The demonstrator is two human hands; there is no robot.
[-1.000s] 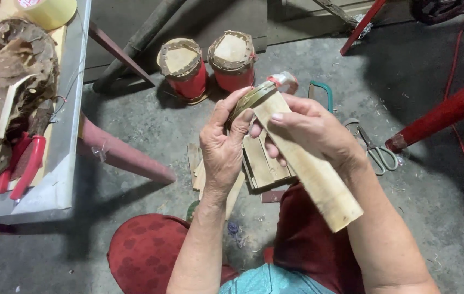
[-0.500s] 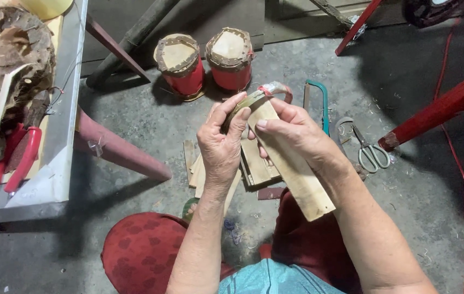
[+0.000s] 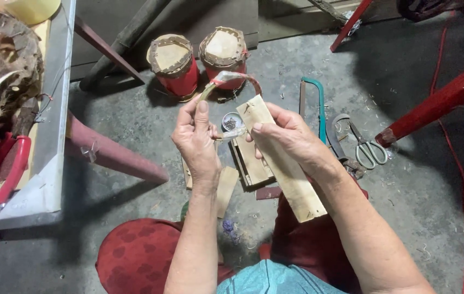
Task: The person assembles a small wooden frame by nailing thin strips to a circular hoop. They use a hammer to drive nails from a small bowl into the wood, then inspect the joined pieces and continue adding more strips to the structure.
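Both hands are being held close together above the lap, over the concrete floor (image 3: 134,218). A flat strip of pale wood (image 3: 281,158) is being gripped by the right hand (image 3: 289,136), fingers curled over its far end, while the strip is slanting down towards the near right across the forearm. A thin curved band (image 3: 232,79), pale with a red stretch, is being pinched by the left hand (image 3: 196,141) between thumb and forefinger; it is arching over to the top of the strip. A small shiny piece between the two hands is too small to be made out.

Just beyond the hands, two red drum-shaped cans (image 3: 199,62) with tan tops are standing side by side on the floor. More flat wood pieces (image 3: 251,163) are lying under the hands. To the right, a green-framed saw (image 3: 319,109) and scissors (image 3: 368,149) are lying near each other. At the left, red-handled pliers (image 3: 6,169) are resting on a desk (image 3: 52,174).
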